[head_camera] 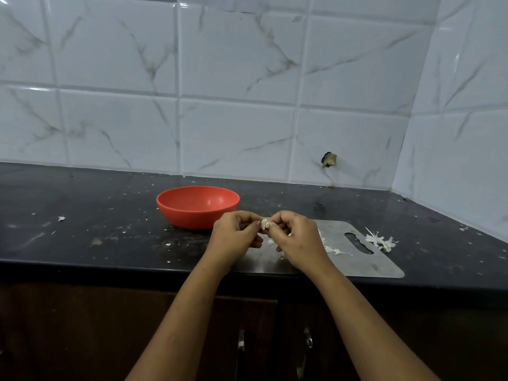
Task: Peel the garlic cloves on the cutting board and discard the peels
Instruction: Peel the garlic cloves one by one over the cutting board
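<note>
A small pale garlic clove (265, 224) is pinched between the fingertips of both hands, just above the left part of the steel cutting board (357, 262). My left hand (236, 235) holds it from the left with curled fingers. From the right, my right hand (295, 237) pinches it with thumb and fingers. White peel scraps (334, 250) lie on the board, and a heap of peels (380, 240) sits off its right end. My hands hide whatever else lies on the board beneath them.
An orange bowl (198, 206) stands on the black counter (82, 235) just behind my left hand; I see nothing in it. Small crumbs and a peel bit (61, 218) dot the counter. Tiled walls close off the back and right. Dark cabinet doors are below.
</note>
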Available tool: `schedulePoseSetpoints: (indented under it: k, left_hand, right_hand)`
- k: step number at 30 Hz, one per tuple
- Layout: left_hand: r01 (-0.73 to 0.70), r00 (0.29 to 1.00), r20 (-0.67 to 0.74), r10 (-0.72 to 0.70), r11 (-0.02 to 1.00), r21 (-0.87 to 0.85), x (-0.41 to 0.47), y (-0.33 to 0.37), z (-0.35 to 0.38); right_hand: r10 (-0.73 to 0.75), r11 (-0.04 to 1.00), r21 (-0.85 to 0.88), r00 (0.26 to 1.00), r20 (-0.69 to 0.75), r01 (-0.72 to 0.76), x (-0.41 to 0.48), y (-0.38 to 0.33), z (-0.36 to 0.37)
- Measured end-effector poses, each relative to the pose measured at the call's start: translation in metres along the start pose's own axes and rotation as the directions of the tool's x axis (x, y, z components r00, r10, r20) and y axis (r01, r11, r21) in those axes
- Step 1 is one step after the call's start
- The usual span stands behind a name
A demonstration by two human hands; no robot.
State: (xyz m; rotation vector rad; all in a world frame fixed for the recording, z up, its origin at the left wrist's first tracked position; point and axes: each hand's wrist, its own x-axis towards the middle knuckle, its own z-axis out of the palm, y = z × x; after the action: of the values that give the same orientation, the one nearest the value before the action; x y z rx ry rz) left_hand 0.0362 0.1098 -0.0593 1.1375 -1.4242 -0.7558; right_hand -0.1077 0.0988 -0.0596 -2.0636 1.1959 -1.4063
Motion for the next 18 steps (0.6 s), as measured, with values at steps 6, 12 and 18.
schedulePoseSetpoints:
  k: [6, 12, 18]
  left_hand:
    - [-0.021, 0.998, -0.064, 0.022, 1.0, 0.017, -0.0025, 0.0038, 0.0026]
    - [-0.018, 0.996, -0.087, 0.022, 0.999, 0.036, -0.0022, 0.0037, 0.0027]
    - [0.003, 0.999, -0.052, -0.007, 0.998, -0.067, -0.0021, 0.0044, 0.0005]
  right_hand:
    - [0.011, 0.999, -0.034, 0.999, 0.03, -0.01, 0.0007, 0.0, 0.0007]
    - [0.013, 0.998, -0.054, 1.0, 0.022, -0.011, 0.0003, 0.0008, 0.0008]
    - [-0.008, 0.999, -0.046, 1.0, 0.03, 0.009, 0.0012, 0.0004, 0.0003]
